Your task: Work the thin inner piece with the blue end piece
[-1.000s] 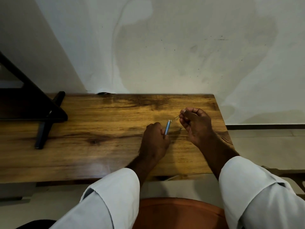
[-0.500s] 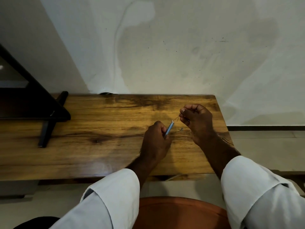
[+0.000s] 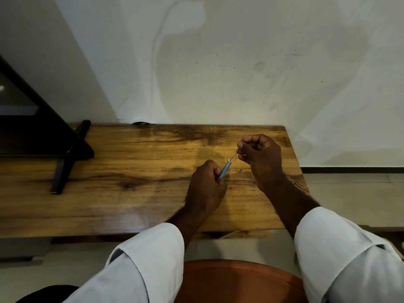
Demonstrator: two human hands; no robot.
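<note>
The left hand grips a slim blue tool in curled fingers over the wooden table; the tool is a thin, pen-like stick, tilted up and to the right, with a pale tip at its upper end. Just beside that tip, the right hand pinches a fine wire piece between thumb and fingertips, the other fingers curled in; two thin dark strands run down from the pinch toward the tool's tip, and whether they touch it cannot be told. A tiny metal bit lies on the table between the two hands. Compared with a second ago, the right hand has lifted slightly and closed more tightly, the tool's tip now points closer to the wire, and the left hand sits in much the same place on the table. The wire piece is too thin and small to identify, and its upper end is hidden inside the fingers. The lower end of the tool is covered by the left hand. At the far left a black stand is cut off by the frame edge.
</note>
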